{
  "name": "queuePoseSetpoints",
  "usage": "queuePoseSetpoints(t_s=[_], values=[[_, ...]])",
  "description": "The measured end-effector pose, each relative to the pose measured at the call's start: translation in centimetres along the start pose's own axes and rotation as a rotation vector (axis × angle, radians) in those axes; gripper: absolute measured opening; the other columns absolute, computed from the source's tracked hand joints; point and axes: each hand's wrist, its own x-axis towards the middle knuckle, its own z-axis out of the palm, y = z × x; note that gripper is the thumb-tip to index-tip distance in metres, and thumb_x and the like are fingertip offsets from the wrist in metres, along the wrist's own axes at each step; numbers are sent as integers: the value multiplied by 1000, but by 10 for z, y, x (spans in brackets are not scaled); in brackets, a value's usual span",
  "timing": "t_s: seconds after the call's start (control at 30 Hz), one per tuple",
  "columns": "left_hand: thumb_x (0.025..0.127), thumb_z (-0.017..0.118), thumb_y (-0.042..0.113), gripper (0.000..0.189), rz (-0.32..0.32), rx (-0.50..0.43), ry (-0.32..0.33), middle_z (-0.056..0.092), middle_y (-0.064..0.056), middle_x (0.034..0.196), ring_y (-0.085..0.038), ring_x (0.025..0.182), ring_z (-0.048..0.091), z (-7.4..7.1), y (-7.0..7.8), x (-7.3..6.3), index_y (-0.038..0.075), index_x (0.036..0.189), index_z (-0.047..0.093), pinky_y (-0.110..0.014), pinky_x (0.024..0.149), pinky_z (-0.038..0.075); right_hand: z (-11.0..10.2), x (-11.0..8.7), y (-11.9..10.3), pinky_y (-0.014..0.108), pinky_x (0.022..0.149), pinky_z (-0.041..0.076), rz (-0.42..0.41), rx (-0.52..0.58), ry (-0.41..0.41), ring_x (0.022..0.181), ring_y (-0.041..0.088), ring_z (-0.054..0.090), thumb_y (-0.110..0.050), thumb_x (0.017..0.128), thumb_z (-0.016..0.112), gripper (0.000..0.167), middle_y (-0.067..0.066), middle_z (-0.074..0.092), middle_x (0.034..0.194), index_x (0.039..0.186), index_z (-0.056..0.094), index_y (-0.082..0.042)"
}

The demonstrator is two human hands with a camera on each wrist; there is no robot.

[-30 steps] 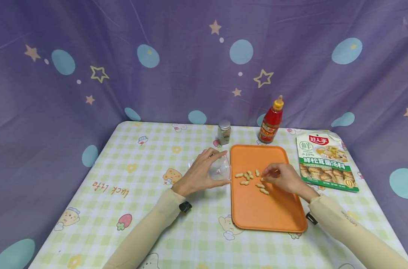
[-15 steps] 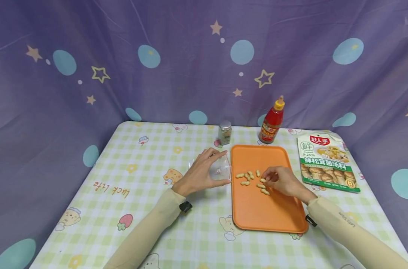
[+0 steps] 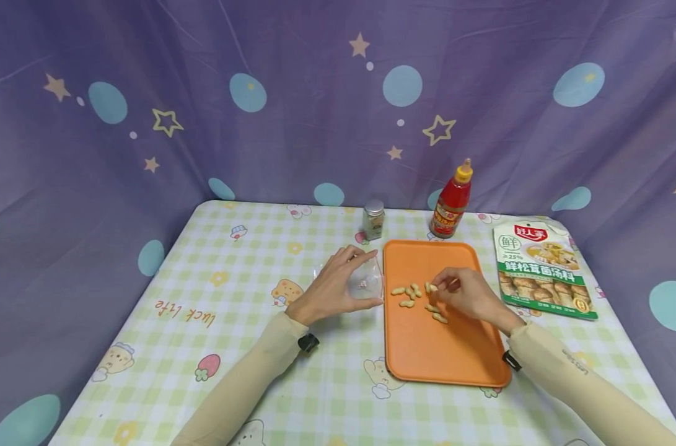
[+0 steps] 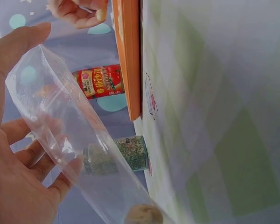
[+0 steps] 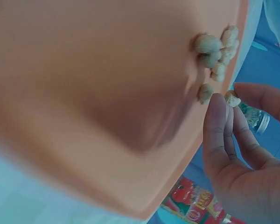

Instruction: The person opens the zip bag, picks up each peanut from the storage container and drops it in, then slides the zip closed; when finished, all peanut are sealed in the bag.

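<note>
My left hand grips a clear plastic bag beside the tray's left edge, thumb and forefinger spread at its mouth. In the left wrist view a peanut shows low in the bag. Over the orange tray, my right hand pinches one peanut between thumb and fingertips. Several more unshelled peanuts lie on the tray between the two hands. The left wrist view catches the right hand at the top, with its peanut at the fingertips.
Behind the tray stand a red sauce bottle with a yellow cap and a small glass spice jar. A green and white mushroom soup packet lies right of the tray. The checked tablecloth covers the table.
My right hand has closed on a peanut, picked it up and shifted slightly toward the back of the tray. The left hand and the bag have stayed in place.
</note>
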Motion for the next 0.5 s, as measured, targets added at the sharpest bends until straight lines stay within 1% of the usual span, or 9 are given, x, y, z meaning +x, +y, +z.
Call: queuePoseSetpoints(t_s=[0.17, 0.3, 0.43, 0.5], values=[[79, 85, 60, 96, 4, 1, -2, 54, 3, 130, -13, 110, 48, 0, -1, 0, 18, 157, 48, -36, 98, 44, 2, 3, -11, 26, 73, 54, -20, 26, 37, 84, 18, 69, -5, 92, 72, 12, 7, 74, 93, 104, 75, -6], [79, 85, 59, 96, 4, -4, -4, 53, 3, 130, -12, 109, 47, 0, 0, 0, 18, 157, 49, -35, 96, 44, 6, 6, -23, 27, 76, 55, -37, 53, 43, 86, 18, 69, -7, 94, 73, 12, 7, 75, 95, 105, 75, -7], [79, 85, 59, 96, 5, -7, -2, 53, 3, 129, -12, 107, 47, 1, -1, 0, 17, 157, 49, -35, 94, 43, 13, 10, -35, 29, 78, 56, -48, 106, 22, 88, 19, 70, -11, 96, 73, 12, 9, 75, 98, 107, 75, -7], [79, 86, 59, 96, 6, -8, -3, 54, 2, 129, -12, 106, 46, 1, -1, 0, 16, 157, 49, -35, 93, 43, 16, 12, -42, 28, 79, 57, -41, 133, 12, 90, 19, 70, -14, 96, 74, 13, 8, 75, 100, 108, 75, -9]])
